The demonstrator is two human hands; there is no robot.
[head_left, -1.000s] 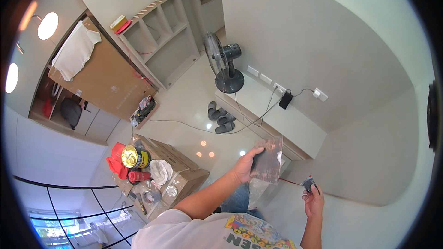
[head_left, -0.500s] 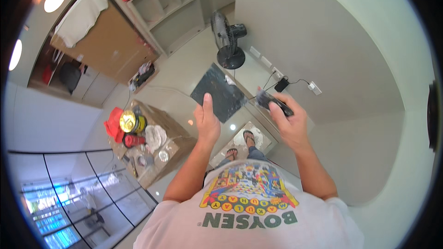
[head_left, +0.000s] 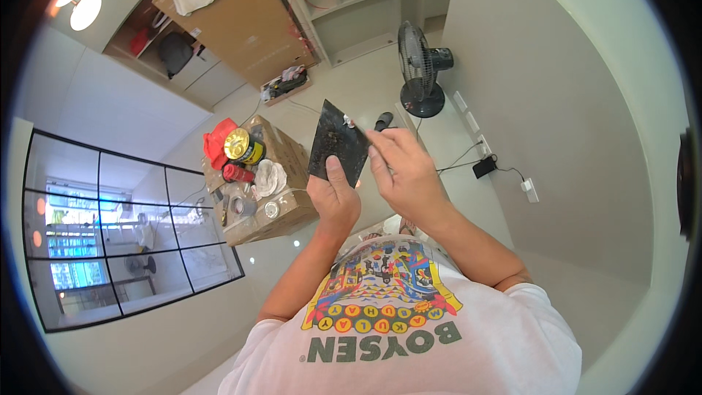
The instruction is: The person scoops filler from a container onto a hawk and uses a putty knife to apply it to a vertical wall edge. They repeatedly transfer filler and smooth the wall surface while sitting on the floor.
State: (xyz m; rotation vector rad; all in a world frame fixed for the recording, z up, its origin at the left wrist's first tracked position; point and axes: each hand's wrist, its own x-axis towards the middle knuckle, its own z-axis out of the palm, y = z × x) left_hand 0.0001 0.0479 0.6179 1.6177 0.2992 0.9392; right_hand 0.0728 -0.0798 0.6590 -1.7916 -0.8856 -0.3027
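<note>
Board [head_left: 338,139]: dark, flat, speckled and worn; held out ahead of the shirt [head_left: 387,314], above the floor, tilted. A pale dab of paste [head_left: 347,120] at its upper right edge.

Left hand [head_left: 336,194]: clamped on the board's near end, thumb laid on the upper face.

Right hand [head_left: 404,170]: fingers and thumb together on a scraper [head_left: 361,130], seen nearly edge-on and mostly hidden by the hand. Its tip lies at the paste; whether it touches the board cannot be told.

Carton [head_left: 272,231]: brown, taped, left of the board. On it, one can [head_left: 254,152], yellow and black, gold lid; one red cloth [head_left: 216,144], just beside the can; one red bottle [head_left: 237,173]; one white rag [head_left: 270,178], crumpled, near the bottle; one round lid [head_left: 272,209], pale, near the carton's front edge.

Fan [head_left: 422,100]: black, upright, beyond the right hand.

Adapter [head_left: 484,168]: black, corded, near the wall at right.

Tray [head_left: 287,86]: filled with mixed items, on the floor beyond the carton.
</note>
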